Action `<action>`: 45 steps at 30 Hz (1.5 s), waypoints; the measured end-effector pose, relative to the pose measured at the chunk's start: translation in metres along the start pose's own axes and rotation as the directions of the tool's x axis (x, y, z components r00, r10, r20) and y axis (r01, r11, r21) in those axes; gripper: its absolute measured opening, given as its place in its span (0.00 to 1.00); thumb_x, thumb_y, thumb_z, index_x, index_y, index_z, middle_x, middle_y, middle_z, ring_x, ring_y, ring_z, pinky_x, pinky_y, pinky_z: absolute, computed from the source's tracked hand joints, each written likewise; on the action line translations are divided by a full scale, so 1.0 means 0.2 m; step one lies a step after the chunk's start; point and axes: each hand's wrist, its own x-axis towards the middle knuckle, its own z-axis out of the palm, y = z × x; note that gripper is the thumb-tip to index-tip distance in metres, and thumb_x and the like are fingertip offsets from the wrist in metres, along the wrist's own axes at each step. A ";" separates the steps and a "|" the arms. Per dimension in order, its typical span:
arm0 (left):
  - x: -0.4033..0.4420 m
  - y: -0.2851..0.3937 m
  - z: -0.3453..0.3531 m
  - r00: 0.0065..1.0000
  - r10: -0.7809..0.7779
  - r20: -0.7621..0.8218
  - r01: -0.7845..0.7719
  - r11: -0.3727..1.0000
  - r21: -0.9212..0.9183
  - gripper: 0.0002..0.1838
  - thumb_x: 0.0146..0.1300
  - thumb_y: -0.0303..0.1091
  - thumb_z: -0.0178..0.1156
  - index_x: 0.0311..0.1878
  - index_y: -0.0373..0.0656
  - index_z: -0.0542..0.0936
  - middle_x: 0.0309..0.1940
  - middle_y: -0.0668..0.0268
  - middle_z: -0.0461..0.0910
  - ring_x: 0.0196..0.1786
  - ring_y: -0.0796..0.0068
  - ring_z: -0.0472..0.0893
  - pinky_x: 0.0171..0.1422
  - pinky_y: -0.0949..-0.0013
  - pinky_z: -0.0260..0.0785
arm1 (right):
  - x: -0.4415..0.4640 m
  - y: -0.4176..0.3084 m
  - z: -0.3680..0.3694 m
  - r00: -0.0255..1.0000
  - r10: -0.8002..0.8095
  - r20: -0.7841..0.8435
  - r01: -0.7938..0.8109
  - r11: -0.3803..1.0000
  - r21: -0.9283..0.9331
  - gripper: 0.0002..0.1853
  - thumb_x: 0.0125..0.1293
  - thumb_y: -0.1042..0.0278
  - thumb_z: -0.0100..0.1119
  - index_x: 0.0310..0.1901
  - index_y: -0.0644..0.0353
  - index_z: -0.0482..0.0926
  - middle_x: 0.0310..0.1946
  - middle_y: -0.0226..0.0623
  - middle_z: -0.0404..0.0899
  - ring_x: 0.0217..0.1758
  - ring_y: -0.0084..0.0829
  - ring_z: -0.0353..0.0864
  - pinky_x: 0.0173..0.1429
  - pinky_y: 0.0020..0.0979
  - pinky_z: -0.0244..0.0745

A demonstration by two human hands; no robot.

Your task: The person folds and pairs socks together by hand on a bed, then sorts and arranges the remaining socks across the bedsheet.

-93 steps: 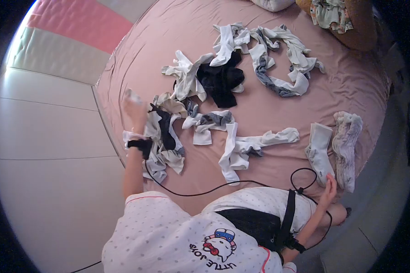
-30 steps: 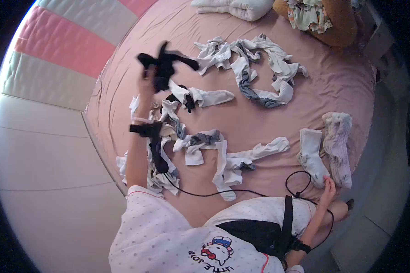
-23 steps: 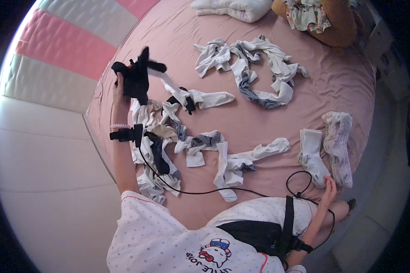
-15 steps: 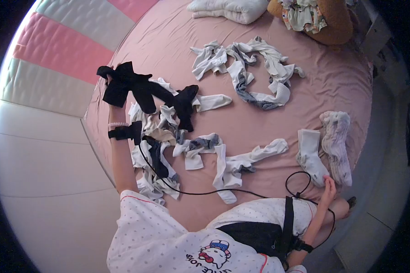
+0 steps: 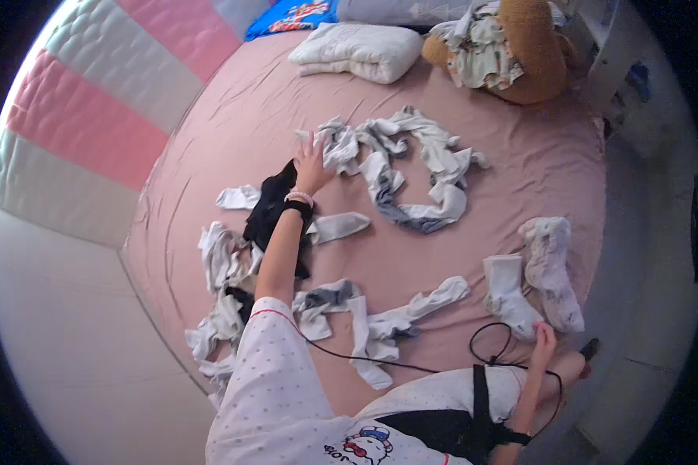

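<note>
My left hand (image 5: 312, 167) reaches out with fingers spread over the near left edge of a cluster of white and grey socks (image 5: 345, 143). Whether the fingertips touch the cloth I cannot tell. Just below it, partly behind my forearm, lies a bunch of black socks (image 5: 270, 213). My right hand (image 5: 544, 343) rests low on the right with fingers loosely bent, nothing visible in it, close to the toe of a white sock pair (image 5: 508, 298). Beside that pair lie fluffy pale socks (image 5: 552, 271).
More white and grey socks (image 5: 349, 306) lie across the pink sheet (image 5: 434, 256), with a heap (image 5: 221, 325) on the left. A folded white quilt (image 5: 357, 53) and a brown plush toy (image 5: 535, 70) stand at the back. A black cable (image 5: 349, 355) crosses my lap.
My left hand has let go of the black socks, now lying on the bed, and moved right to the white and grey cluster. The view has tilted up; my right hand stays near the white sock.
</note>
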 end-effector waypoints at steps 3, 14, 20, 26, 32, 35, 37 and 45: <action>0.02 0.08 0.10 0.965 -0.090 0.246 0.155 0.954 -0.259 0.32 0.45 0.33 0.65 0.57 0.49 0.68 0.56 0.50 0.69 0.48 0.44 0.75 0.53 0.54 0.68 | 0.01 -0.03 0.02 1.000 -0.007 -0.016 0.007 1.000 -0.010 0.07 0.65 0.73 0.48 0.36 0.66 0.76 0.36 0.34 0.78 0.44 0.28 0.75 0.53 0.27 0.68; -0.25 -0.16 -0.33 0.769 -0.610 -0.193 0.443 0.725 -0.527 0.16 0.57 0.37 0.57 0.41 0.33 0.78 0.44 0.48 0.77 0.48 0.53 0.76 0.49 0.55 0.65 | 0.08 0.00 0.09 0.997 0.046 -0.060 -0.044 0.999 0.032 0.07 0.65 0.74 0.48 0.35 0.67 0.76 0.33 0.34 0.78 0.39 0.26 0.76 0.48 0.26 0.70; -0.11 0.25 -0.17 0.958 -0.204 -0.200 0.169 0.969 -0.179 0.38 0.49 0.49 0.63 0.61 0.39 0.66 0.63 0.44 0.58 0.68 0.43 0.52 0.69 0.45 0.44 | 0.08 -0.09 0.13 0.996 -0.025 -0.083 0.023 0.999 -0.024 0.07 0.64 0.75 0.49 0.33 0.68 0.76 0.31 0.35 0.78 0.36 0.26 0.75 0.46 0.27 0.70; -0.23 0.96 0.14 0.995 -0.075 -0.059 0.075 0.997 -0.007 0.33 0.46 0.46 0.66 0.56 0.46 0.70 0.59 0.46 0.62 0.60 0.42 0.62 0.61 0.46 0.57 | 0.05 -0.10 0.12 0.985 -0.116 -0.127 0.099 0.986 -0.135 0.07 0.64 0.74 0.49 0.34 0.67 0.76 0.32 0.39 0.79 0.36 0.29 0.76 0.46 0.28 0.70; -0.12 0.81 -0.13 0.975 0.008 0.223 0.134 0.779 -0.613 0.14 0.47 0.24 0.56 0.41 0.41 0.74 0.48 0.47 0.69 0.49 0.48 0.70 0.48 0.56 0.64 | 0.06 -0.10 0.12 0.985 -0.064 -0.163 0.044 0.991 -0.125 0.07 0.64 0.73 0.49 0.34 0.66 0.76 0.31 0.38 0.79 0.37 0.30 0.77 0.46 0.29 0.70; -0.08 0.77 -0.15 0.913 -0.147 -0.380 0.093 0.983 -0.155 0.17 0.48 0.26 0.56 0.45 0.41 0.74 0.51 0.44 0.68 0.55 0.45 0.66 0.56 0.46 0.56 | 0.05 -0.13 0.13 0.989 -0.061 -0.138 0.040 0.988 -0.150 0.07 0.64 0.73 0.49 0.34 0.66 0.76 0.31 0.37 0.79 0.37 0.30 0.77 0.45 0.30 0.71; 0.02 0.79 -0.11 0.936 -0.139 -0.325 0.051 0.963 -0.264 0.22 0.48 0.31 0.58 0.51 0.42 0.73 0.54 0.44 0.67 0.61 0.43 0.61 0.63 0.41 0.48 | 0.06 -0.14 0.14 0.990 -0.010 -0.139 0.004 0.999 -0.040 0.07 0.64 0.73 0.49 0.33 0.66 0.76 0.30 0.37 0.79 0.36 0.29 0.77 0.44 0.29 0.71; 0.22 1.25 0.15 0.931 0.349 0.103 -0.291 0.885 -0.364 0.28 0.45 0.41 0.66 0.51 0.41 0.75 0.51 0.52 0.70 0.56 0.46 0.67 0.57 0.49 0.63 | 0.07 -0.13 0.13 0.990 -0.028 -0.139 0.022 0.999 -0.043 0.07 0.64 0.72 0.49 0.33 0.66 0.76 0.29 0.38 0.79 0.34 0.29 0.77 0.43 0.29 0.71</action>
